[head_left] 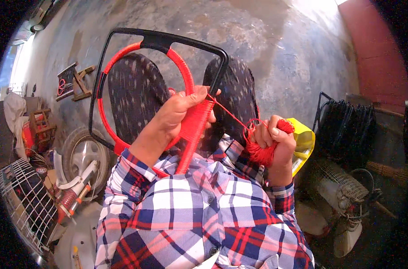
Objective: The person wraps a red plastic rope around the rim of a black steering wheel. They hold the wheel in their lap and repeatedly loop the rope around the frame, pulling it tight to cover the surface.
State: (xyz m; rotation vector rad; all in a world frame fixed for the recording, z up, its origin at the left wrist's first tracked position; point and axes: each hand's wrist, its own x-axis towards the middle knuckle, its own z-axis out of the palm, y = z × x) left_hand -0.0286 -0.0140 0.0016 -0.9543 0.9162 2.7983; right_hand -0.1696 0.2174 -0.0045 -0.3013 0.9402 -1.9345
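Observation:
A black metal frame (156,41) with a ring inside it lies over my lap, tilted. Red cord is wound around most of the ring (181,67), and a broad band of close red windings (196,123) covers the frame's right side. My left hand (177,112) is closed around that wound side, its thumb pressed on top near the bare black bar. A single red strand (231,113) runs taut from there to my right hand (273,141), which grips a bundle of red cord (261,154) with loose loops. Some left fingers are hidden behind the windings.
A yellow bag (306,143) is beside my right hand. Several black frames (347,127) stand stacked at the right. To the left are a wheel (85,150), a white wire rack (27,197) and a small wooden stool (81,83) on the concrete floor (284,80).

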